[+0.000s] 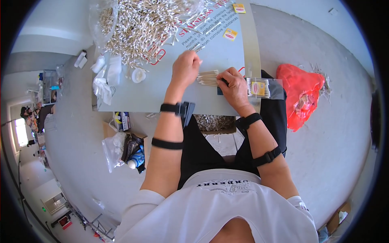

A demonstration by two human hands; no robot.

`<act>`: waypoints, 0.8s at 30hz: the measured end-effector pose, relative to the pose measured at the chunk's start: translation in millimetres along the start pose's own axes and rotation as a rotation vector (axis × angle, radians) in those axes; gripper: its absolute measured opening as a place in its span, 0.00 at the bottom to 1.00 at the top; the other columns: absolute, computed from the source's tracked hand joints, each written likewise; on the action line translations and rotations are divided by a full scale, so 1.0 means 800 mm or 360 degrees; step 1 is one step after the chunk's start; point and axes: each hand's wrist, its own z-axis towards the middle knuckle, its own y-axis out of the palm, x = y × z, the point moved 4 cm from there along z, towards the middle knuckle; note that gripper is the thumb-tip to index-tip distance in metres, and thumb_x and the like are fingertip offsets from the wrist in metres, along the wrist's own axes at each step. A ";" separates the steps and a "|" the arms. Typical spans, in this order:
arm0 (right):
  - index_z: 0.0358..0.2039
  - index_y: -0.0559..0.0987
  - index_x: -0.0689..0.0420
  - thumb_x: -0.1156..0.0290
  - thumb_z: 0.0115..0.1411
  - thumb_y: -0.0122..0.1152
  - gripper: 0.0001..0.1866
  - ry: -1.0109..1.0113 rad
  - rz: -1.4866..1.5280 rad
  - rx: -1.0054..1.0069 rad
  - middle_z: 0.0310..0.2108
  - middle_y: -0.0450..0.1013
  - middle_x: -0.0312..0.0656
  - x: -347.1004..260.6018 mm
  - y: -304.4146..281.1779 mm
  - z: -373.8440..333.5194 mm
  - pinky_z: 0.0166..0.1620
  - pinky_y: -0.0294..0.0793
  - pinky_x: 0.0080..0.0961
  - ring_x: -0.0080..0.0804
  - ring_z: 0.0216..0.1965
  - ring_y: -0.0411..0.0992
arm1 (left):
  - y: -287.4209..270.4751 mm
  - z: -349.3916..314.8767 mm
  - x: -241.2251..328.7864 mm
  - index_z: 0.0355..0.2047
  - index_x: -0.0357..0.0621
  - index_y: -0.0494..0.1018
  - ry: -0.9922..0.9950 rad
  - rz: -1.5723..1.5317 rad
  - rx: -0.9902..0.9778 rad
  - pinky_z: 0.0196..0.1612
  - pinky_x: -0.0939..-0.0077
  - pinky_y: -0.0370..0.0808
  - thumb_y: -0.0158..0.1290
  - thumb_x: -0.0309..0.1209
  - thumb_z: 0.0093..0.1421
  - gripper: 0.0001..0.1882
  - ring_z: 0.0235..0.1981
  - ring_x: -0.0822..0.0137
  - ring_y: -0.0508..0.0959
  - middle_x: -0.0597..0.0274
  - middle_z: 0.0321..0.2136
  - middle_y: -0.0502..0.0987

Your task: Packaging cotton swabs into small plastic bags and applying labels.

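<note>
My left hand [186, 69] is closed over the table, its fingers curled beside a few loose white-tipped swabs [198, 47]. Whether it pinches any of them cannot be made out. To its right, a small row of cotton swabs [208, 77] reaches under the fingers of my right hand [234, 86], which is closed on their right ends. Just beyond that hand, at the table's right edge, lies a clear plastic packet [276, 89] filled with swabs around a yellow card [258, 88]. A big heap of loose cotton swabs [142, 28] covers the table's far left.
Two yellow cards [230, 35] [239, 8] lie on the metal-topped table [137, 97]. A small round white container [138, 75] stands below the heap. On the floor are a red plastic bag [298, 97] at right and an open carton [139, 139] at left.
</note>
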 end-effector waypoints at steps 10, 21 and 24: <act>0.26 0.78 0.55 0.75 0.49 0.63 0.03 -0.0033 0.0006 0.0034 0.30 0.71 0.41 0.002 0.000 0.000 0.37 0.72 0.36 0.43 0.35 0.72 | -0.014 -0.094 0.015 0.27 0.36 0.72 -0.0148 -0.0694 -0.0746 0.31 0.77 0.69 0.55 0.25 0.57 0.05 0.26 0.76 0.69 0.66 0.23 0.73; 0.27 0.78 0.56 0.75 0.49 0.63 0.04 0.0000 0.0063 0.0001 0.30 0.70 0.40 -0.002 -0.003 -0.001 0.37 0.72 0.35 0.42 0.35 0.72 | -0.017 0.090 -0.078 0.27 0.41 0.79 -0.0863 0.0474 0.0095 0.36 0.54 0.76 0.59 0.38 0.49 0.13 0.32 0.47 0.81 0.46 0.31 0.80; 0.27 0.78 0.56 0.76 0.48 0.63 0.04 -0.0044 0.0054 -0.0001 0.30 0.70 0.40 -0.009 0.001 0.001 0.36 0.72 0.36 0.42 0.35 0.72 | -0.017 0.093 -0.096 0.27 0.41 0.79 -0.0879 0.0590 0.0235 0.37 0.54 0.76 0.57 0.36 0.48 0.11 0.34 0.47 0.81 0.45 0.31 0.80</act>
